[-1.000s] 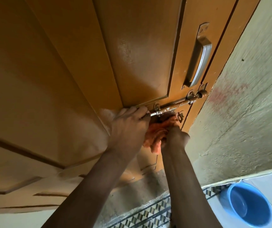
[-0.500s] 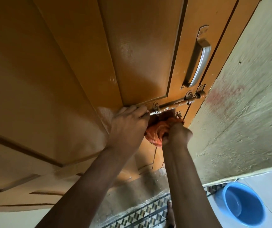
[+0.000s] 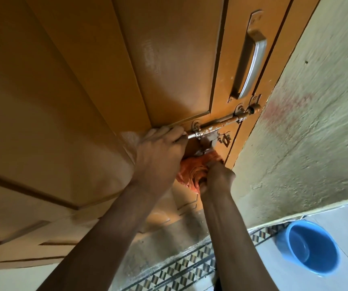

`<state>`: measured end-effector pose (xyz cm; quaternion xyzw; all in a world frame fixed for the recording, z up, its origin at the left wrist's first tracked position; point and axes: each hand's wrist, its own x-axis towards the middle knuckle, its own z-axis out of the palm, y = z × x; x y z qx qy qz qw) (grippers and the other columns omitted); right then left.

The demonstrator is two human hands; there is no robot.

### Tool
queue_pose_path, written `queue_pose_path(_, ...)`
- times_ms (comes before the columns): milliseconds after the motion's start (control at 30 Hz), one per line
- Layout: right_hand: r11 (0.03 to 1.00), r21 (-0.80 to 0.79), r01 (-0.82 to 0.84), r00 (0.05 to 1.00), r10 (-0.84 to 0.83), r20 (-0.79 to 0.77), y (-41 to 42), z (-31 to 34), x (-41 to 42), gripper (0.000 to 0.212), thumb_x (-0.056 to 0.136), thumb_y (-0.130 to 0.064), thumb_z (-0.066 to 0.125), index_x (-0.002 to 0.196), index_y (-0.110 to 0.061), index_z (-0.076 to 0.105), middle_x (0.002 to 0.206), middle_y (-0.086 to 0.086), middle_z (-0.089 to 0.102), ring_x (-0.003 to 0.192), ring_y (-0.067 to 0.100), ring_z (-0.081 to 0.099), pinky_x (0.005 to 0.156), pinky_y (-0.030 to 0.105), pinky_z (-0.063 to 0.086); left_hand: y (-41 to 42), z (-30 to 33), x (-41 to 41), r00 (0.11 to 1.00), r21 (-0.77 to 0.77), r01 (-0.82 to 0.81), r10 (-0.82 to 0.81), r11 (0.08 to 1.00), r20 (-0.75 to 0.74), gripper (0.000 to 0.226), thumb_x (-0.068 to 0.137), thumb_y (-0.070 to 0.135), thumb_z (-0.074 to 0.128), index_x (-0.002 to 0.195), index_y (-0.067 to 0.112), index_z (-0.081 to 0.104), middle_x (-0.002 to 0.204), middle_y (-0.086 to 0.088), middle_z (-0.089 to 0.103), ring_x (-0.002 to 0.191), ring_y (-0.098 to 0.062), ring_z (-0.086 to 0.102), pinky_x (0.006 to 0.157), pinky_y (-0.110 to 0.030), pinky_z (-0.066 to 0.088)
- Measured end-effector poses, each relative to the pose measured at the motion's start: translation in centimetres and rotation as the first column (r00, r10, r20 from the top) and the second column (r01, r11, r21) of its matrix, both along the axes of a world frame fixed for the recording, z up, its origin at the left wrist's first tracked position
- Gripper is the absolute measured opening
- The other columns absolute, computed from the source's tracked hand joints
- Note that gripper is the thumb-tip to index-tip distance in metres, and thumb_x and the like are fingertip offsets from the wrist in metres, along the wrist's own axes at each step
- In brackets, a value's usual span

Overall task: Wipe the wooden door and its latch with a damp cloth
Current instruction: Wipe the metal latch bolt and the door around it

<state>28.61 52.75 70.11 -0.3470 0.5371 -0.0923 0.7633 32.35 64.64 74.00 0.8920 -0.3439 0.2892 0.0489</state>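
Note:
A brown panelled wooden door [image 3: 169, 66] fills the view from below. Its metal sliding latch [image 3: 221, 124] runs across the door's right stile, with the bolt end at the frame. My left hand [image 3: 158, 154] is closed on the latch rod's left end. My right hand [image 3: 216, 175] grips a bunched orange cloth [image 3: 192, 171] and presses it against the door just under the latch's hanging hasp. The cloth hides the lower part of the hasp.
A steel pull handle [image 3: 251, 59] sits above the latch. A rough plastered wall [image 3: 307, 127] borders the door on the right. A blue bucket [image 3: 314, 246] stands on the tiled floor at lower right, near a patterned tile strip [image 3: 190, 267].
The cloth in my right hand has slid down from the latch hasp to the door surface below it. My left hand stays on the latch rod. The view has shifted slightly.

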Motion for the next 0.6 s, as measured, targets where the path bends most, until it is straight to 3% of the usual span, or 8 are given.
queue_pose_path(100,0.998,-0.065,-0.011,0.996,0.017,0.089,0.2,1.2,0.6,0.031,0.085,0.014,0.048,0.069,-0.010,0.060,0.073,0.007,0.066,0.070,0.025,0.068,0.059,0.032,0.057,0.0,0.0,0.1,1.000,0.000,-0.003,0.003,1.000,0.012,0.008,0.090,0.013,0.074,0.095,0.016,0.080,0.090,-0.002,0.068,0.083,-0.027,0.063,0.069,-0.037,0.046)
queue_pose_path(233,0.935,-0.350,-0.054,0.989,0.098,0.111,0.6,2.2,0.1,0.018,0.081,0.006,0.052,0.068,0.001,0.064,0.064,0.006,0.065,0.065,0.028,0.064,0.062,0.043,0.062,0.0,-0.2,0.1,1.000,-0.011,0.003,-0.002,1.000,0.025,0.013,0.096,0.016,0.067,0.094,0.017,0.080,0.088,-0.001,0.067,0.082,-0.025,0.062,0.069,-0.037,0.046)
queue_pose_path(333,0.856,-0.516,-0.028,0.984,0.115,0.137,1.2,1.6,-0.3,0.033,0.084,0.001,0.053,0.066,-0.018,0.075,0.056,-0.003,0.066,0.059,0.026,0.059,0.057,0.037,0.054,0.1,0.0,-0.1,1.000,-0.006,0.021,-0.021,1.000,0.015,0.024,0.097,0.015,0.057,0.100,0.016,0.081,0.093,-0.001,0.069,0.085,-0.025,0.063,0.070,-0.036,0.045)
queue_pose_path(400,0.840,-0.541,-0.026,0.992,0.088,0.088,1.0,1.0,0.3,0.035,0.087,-0.001,0.052,0.072,-0.021,0.078,0.061,-0.004,0.071,0.063,0.025,0.064,0.058,0.034,0.055,0.1,0.2,-0.1,1.000,0.006,0.012,-0.012,1.000,0.024,0.022,0.093,0.012,0.061,0.101,0.015,0.082,0.095,-0.002,0.070,0.086,-0.025,0.063,0.070,-0.036,0.045)
queue_pose_path(500,0.853,-0.521,-0.024,0.997,0.060,0.053,0.0,1.3,1.3,0.032,0.083,0.005,0.049,0.074,-0.011,0.075,0.065,0.003,0.070,0.065,0.026,0.065,0.054,0.027,0.050,0.1,0.4,-0.3,0.999,0.016,0.002,-0.002,1.000,0.034,0.022,0.088,0.012,0.065,0.100,0.016,0.083,0.093,-0.001,0.071,0.084,-0.024,0.064,0.069,-0.035,0.043)
queue_pose_path(600,0.808,-0.589,-0.005,0.994,0.068,0.085,-0.2,1.6,1.0,0.026,0.085,-0.004,0.052,0.070,-0.012,0.071,0.064,0.000,0.071,0.063,0.023,0.065,0.058,0.030,0.054,0.0,0.2,-0.2,1.000,-0.001,0.000,0.000,1.000,0.022,0.017,0.090,0.009,0.069,0.097,0.016,0.082,0.092,-0.001,0.069,0.083,-0.025,0.063,0.069,-0.036,0.043)
